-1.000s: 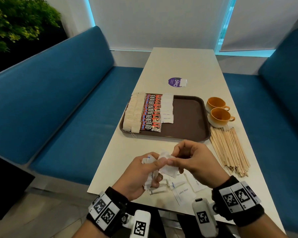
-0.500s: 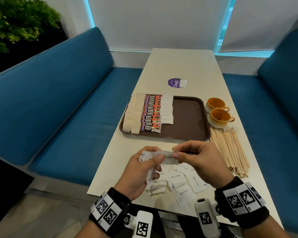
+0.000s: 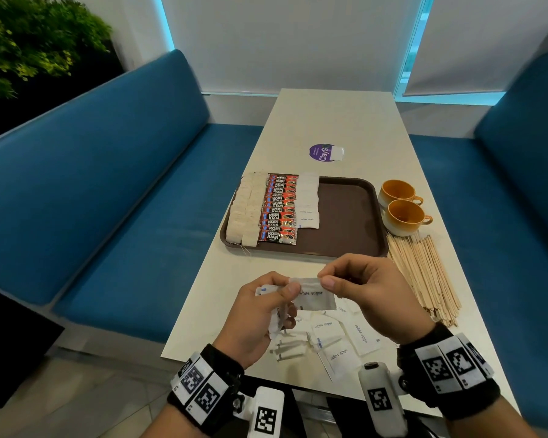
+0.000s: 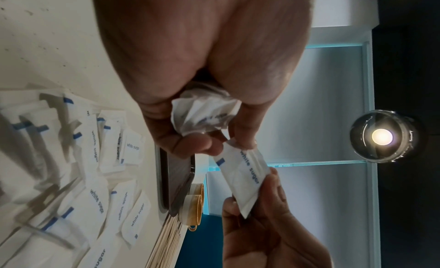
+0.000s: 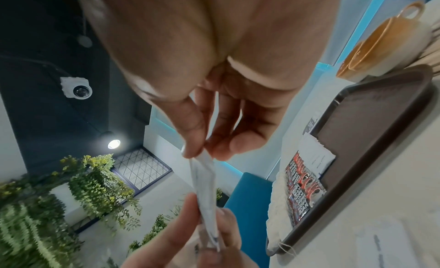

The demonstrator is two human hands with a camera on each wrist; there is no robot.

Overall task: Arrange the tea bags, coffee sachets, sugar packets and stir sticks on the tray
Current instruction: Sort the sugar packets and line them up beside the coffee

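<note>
Both hands hold one white sugar packet (image 3: 316,298) above the table's near end. My left hand (image 3: 260,314) pinches its left end and keeps a crumpled bunch of more packets (image 4: 204,114) in the palm. My right hand (image 3: 361,286) pinches the right top corner between thumb and forefinger. The same packet (image 4: 240,176) shows in the left wrist view and edge-on as a packet (image 5: 205,196) in the right wrist view. The brown tray (image 3: 345,216) carries rows of tea bags (image 3: 246,210), coffee sachets (image 3: 279,210) and sugar packets (image 3: 307,200). Loose sugar packets (image 3: 336,343) lie under my hands. Stir sticks (image 3: 424,273) lie right of the tray.
Two orange cups (image 3: 402,210) stand right of the tray, beyond the sticks. A purple round sticker (image 3: 321,152) lies on the table behind the tray. Blue benches (image 3: 92,184) run along both sides of the table. The tray's right half is bare.
The hands rose slightly and drew apart, and the packet between them now hangs flat with its printed face towards me.
</note>
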